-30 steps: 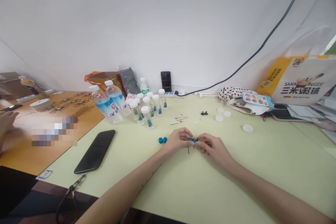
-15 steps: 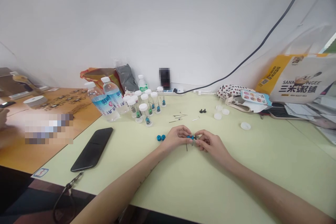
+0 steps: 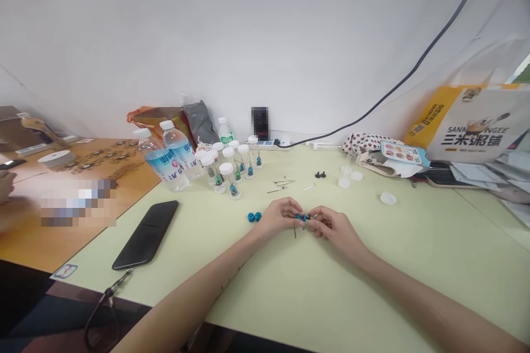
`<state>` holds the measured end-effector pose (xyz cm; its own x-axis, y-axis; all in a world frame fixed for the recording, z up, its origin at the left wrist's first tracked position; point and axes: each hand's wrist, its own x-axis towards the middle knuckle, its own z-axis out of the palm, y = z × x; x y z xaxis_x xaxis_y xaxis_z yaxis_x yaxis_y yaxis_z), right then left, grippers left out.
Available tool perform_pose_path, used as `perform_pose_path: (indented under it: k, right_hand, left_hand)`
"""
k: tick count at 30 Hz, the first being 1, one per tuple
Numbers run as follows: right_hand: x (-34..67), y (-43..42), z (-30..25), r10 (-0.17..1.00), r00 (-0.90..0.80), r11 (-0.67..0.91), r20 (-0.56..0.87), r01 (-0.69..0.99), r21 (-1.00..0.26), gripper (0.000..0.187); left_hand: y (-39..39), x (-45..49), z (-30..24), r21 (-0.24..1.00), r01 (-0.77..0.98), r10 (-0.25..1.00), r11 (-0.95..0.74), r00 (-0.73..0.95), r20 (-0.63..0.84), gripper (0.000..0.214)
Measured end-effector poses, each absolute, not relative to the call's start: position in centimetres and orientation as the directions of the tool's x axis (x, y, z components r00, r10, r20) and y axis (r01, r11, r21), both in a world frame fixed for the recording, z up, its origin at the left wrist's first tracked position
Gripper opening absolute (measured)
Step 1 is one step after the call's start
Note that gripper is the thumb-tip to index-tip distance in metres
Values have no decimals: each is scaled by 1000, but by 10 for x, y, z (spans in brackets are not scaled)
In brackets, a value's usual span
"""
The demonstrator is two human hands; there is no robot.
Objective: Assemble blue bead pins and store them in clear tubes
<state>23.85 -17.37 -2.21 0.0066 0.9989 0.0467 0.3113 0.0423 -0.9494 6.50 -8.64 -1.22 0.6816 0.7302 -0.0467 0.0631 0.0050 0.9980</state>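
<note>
My left hand [image 3: 278, 215] is closed, pinching a small blue part [image 3: 303, 218] between thumb and fingers. From the right, my right hand [image 3: 331, 223] is also closed, its thumb and fingertips gripping the dark end of the same part. Fingers cover much of it, so its exact kind is unclear. A short dark rod [image 3: 295, 233] lies on the table just below the left fingertips. Two round blue pieces [image 3: 254, 217] rest beside my left wrist. Beyond my hands lie several thin metal pins [image 3: 282, 182], a small L-shaped metal key [image 3: 309, 186] and two small black pieces [image 3: 320, 175].
Several white-capped clear tubes [image 3: 232, 187] with small coloured parts stand at the back left, next to two water bottles [image 3: 165, 162]. A black phone [image 3: 146, 234] lies on the left. White caps [image 3: 388, 198] and a paper bag [image 3: 472, 127] are at right. A person's hand [image 3: 5, 185] shows far left.
The dark end of the blue part shows a little less at my right fingertips. Both hands otherwise stay in the same place, still closed on it.
</note>
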Motion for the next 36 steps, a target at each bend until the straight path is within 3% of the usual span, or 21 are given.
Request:
perform_pose_path:
  k: [36]
  right_hand:
    - [238, -176, -20, 998, 2, 65, 69, 300, -952, 24]
  left_hand:
    - [-89, 64, -10, 998, 64, 726, 25, 685, -63, 40]
